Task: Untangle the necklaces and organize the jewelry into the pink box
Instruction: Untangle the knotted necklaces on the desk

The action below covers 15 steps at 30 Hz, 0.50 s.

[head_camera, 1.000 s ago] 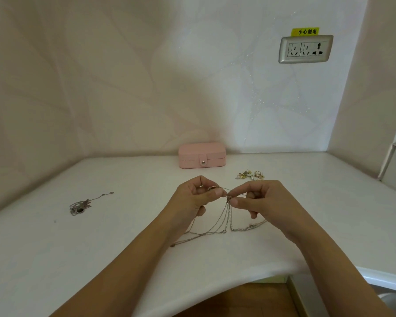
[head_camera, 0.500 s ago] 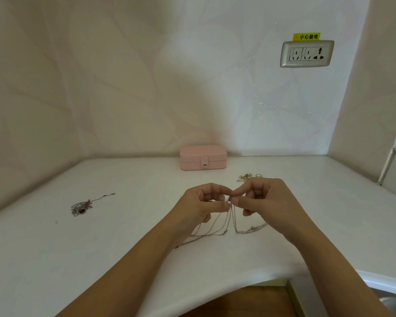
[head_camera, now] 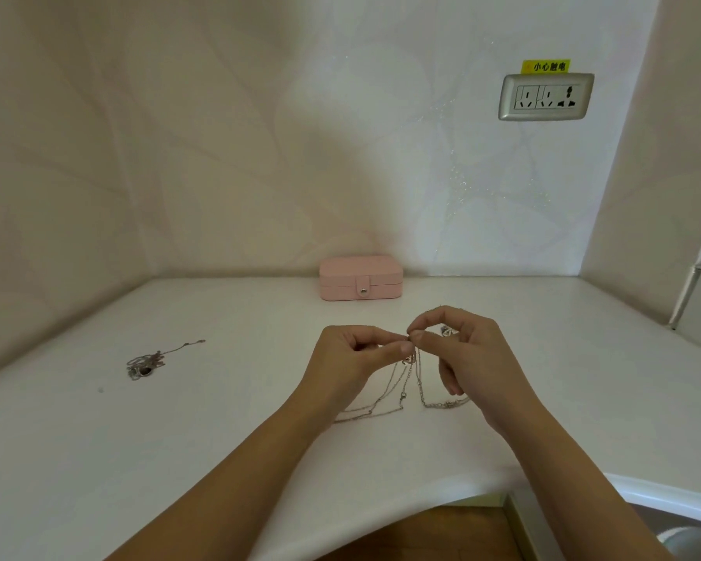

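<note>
A person's left hand (head_camera: pixel 353 358) and right hand (head_camera: pixel 472 358) each pinch the knot of tangled thin silver necklace chains (head_camera: pixel 407 378) trailing onto the white countertop (head_camera: pixel 219 439), where gentle teasing, not tugging, seems wisest; the closed pink rectangular jewelry box (head_camera: pixel 361 277) waits behind.

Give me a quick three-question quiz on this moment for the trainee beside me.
1. True or false: the pink box is closed, its clasp fastened.
2. What do the left hand and right hand pinch? A the tangled chains; B a bracelet; C a coin.
3. Fill in: the separate necklace heap lies to the person's ____ of the hands.
Key: 1 true; 2 A; 3 left.
</note>
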### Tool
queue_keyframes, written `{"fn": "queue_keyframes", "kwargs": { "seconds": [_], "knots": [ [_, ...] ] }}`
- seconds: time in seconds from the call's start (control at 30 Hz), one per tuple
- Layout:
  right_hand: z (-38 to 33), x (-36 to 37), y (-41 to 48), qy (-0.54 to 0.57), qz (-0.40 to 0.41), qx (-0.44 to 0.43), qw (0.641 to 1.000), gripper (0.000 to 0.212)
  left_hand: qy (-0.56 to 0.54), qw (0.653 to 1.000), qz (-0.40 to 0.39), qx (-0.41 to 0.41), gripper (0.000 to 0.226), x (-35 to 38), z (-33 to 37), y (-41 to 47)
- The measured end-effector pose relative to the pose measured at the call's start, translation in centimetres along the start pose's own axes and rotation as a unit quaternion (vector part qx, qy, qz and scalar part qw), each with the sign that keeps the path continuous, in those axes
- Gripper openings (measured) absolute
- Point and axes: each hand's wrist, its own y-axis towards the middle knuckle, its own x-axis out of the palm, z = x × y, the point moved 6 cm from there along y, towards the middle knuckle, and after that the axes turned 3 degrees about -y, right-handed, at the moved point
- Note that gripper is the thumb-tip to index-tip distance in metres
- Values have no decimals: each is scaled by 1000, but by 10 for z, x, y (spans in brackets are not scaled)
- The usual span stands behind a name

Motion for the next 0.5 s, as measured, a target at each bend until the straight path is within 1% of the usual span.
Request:
{"fn": "queue_keyframes", "kwargs": {
  "seconds": [0.07,0.13,0.23,0.33,0.4,0.5],
  "knots": [
    [1,1,1,12,11,10,1000,7,-14,1000,22,10,11,-2,2,-1],
    [3,6,1,50,11,25,998,7,-20,999,39,12,12,-4,2,0],
    [1,16,0,70,-12,33,997,7,-28,999,36,4,12,-5,1,2],
    [2,19,0,88,-17,42,995,7,-36,999,28,-2,13,-8,-1,2],
    [5,20,1,105,-5,54,993,7,-30,999,41,0,11,-9,1,1],
    [14,27,0,127,44,75,988,8,15,998,62,14,7,-10,1,2]
  ]
}}
